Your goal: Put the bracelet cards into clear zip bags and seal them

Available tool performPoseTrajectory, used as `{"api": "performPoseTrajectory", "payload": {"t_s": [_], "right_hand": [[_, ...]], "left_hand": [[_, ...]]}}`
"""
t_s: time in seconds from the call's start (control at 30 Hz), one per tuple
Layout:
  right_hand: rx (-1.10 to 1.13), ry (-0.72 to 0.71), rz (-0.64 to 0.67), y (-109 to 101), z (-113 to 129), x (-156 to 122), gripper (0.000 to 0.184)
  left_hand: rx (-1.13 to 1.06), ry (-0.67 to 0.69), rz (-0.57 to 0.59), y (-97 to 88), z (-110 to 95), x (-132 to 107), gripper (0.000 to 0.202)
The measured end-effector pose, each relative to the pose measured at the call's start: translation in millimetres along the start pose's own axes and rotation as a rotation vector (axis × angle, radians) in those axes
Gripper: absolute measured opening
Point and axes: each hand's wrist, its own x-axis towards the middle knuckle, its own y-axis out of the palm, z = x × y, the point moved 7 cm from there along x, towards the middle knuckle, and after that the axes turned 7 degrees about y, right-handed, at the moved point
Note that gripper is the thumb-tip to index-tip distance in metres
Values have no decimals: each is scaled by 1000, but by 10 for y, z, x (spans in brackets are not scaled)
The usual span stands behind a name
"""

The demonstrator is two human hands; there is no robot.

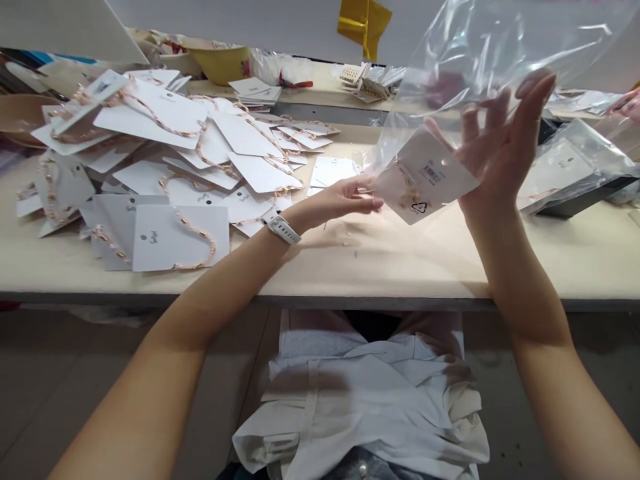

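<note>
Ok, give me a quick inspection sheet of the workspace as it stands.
Surface: pale worktop, a few small specks near the hands.
Job's things: clear plastic bag around a white necklace card; heap of white cards with pink-gold chains.
Clutter: yellow bowl, red-handled pliers, gold foil.
Grips: left hand open, fingertips at the card's edge; right hand open, fingers spread against the bag.
Cables: nothing seen.
Surroundings: bagged cards on a black holder; another person's hand at far right.
</note>
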Motion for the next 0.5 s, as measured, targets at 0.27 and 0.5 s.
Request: {"api": "performPoseTrajectory", "payload": {"t_s": [0.27,0.5], "right_hand": [[238,-12,-1,-84,35,96,16],[375,20,98,-71,-11,138,23]], "left_hand": [[-39,-54,-60,65,-56,-20,19],[-107,-74,34,127,4,-65,66]]}}
